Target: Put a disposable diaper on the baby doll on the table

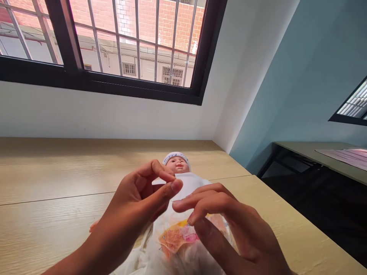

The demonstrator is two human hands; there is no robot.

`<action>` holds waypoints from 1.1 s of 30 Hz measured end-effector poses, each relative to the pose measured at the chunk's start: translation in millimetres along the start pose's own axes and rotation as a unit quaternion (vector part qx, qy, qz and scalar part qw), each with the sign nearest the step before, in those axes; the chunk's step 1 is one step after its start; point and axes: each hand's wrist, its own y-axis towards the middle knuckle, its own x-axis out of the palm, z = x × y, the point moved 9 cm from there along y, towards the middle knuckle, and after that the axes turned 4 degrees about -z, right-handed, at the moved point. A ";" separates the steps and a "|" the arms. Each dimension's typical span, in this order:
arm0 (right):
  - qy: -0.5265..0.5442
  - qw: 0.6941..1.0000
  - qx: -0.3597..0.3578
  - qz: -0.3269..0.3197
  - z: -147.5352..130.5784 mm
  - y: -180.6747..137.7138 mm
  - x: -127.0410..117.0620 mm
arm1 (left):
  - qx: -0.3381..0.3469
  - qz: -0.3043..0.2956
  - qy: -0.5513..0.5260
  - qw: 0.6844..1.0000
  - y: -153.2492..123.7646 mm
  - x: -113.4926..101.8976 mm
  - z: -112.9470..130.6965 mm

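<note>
A baby doll (179, 165) lies on its back on the wooden table, its head toward the window. It has a white cap (175, 154) with lettering and a white garment (172, 214) with an orange, yellow and pink print. Above the doll's chest is my left hand (146, 194), thumb and index finger pinched together; whatever is between them, if anything, is too small to make out. My right hand (226, 221) hovers over the printed part, fingers loosely bent and partly spread, the thumb close to the index finger. No object shows in it.
The wooden table (57, 168) meets a white wall below a dark-framed barred window (137, 84). Its right edge slopes toward me. Beyond a gap stands another table (304, 149) with a pinkish sheet (346, 156) on it, beside a blue wall.
</note>
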 end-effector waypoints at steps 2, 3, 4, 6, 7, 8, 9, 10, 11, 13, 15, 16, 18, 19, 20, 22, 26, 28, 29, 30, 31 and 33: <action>-0.075 0.997 -0.032 0.012 -4.5 0.9 -1.0 | 0.018 0.004 0.022 1.000 6.0 -4.6 2.7; -0.100 0.994 -0.041 0.012 -5.0 1.2 -0.1 | 0.022 0.001 0.036 0.999 8.6 -5.3 3.4; -0.125 0.991 -0.052 0.009 -5.9 1.2 1.4 | 0.020 -0.007 0.051 0.998 10.7 -4.5 3.1; -0.177 0.981 -0.081 -0.009 -9.5 -0.1 6.6 | 0.013 -0.030 0.079 0.996 13.3 -1.0 2.5; -0.205 0.974 -0.096 -0.017 -11.9 -1.5 8.7 | 0.010 -0.045 0.096 0.994 13.7 1.6 2.3; -0.233 0.966 -0.107 -0.024 -13.8 -3.0 10.4 | 0.005 -0.058 0.118 0.991 13.5 3.6 1.4; -0.260 0.959 -0.111 -0.031 -14.6 -4.6 11.5 | -0.003 -0.067 0.148 0.987 13.0 4.6 -0.2; -0.285 0.951 -0.110 -0.038 -14.3 -6.0 11.9 | -0.008 -0.069 0.183 0.981 12.4 4.3 -1.9; -0.307 0.945 -0.108 -0.046 -13.4 -7.5 12.0 | -0.013 -0.069 0.221 0.973 11.6 3.4 -4.1; -0.343 0.931 -0.103 -0.063 -10.0 -10.2 12.0 | -0.018 -0.069 0.293 0.953 10.0 1.5 -9.7; -0.379 0.917 -0.101 -0.066 -6.1 -11.6 10.3 | -0.013 -0.080 0.336 0.938 8.3 2.3 -15.1; -0.396 0.911 -0.100 -0.063 -4.2 -11.7 9.1 | -0.014 -0.094 0.345 0.934 7.3 4.2 -18.7; -0.424 0.899 -0.098 -0.051 -1.5 -10.5 6.8 | -0.021 -0.123 0.340 0.932 5.1 9.0 -25.0; -0.432 0.895 -0.101 -0.047 -1.0 -9.6 6.3 | -0.028 -0.135 0.336 0.932 3.9 11.3 -27.2; -0.440 0.891 -0.103 -0.044 -0.7 -8.6 6.1 | -0.034 -0.142 0.339 0.929 3.1 13.0 -28.2; -0.453 0.884 -0.109 -0.041 -0.2 -6.7 5.8 | -0.036 -0.136 0.361 0.922 2.3 15.0 -25.6; -0.473 0.873 -0.114 -0.036 2.7 -4.3 3.1 | 0.077 -0.091 0.411 0.904 -0.7 23.9 2.8; -0.471 0.875 -0.109 -0.041 6.2 -3.2 2.0 | 0.166 -0.065 0.424 0.888 -7.8 29.2 19.5; -0.463 0.879 -0.104 -0.046 8.3 -2.4 1.7 | 0.205 -0.056 0.426 0.879 -12.4 31.5 25.7; -0.449 0.887 -0.098 -0.054 10.5 -1.5 1.8 | 0.235 -0.050 0.427 0.872 -16.7 33.4 30.2; -0.429 0.897 -0.090 -0.063 12.7 -0.6 2.0 | 0.257 -0.051 0.426 0.866 -20.5 35.7 33.3; -0.386 0.916 -0.071 -0.079 16.9 1.5 2.7 | 0.285 -0.054 0.424 0.858 -26.3 39.7 38.3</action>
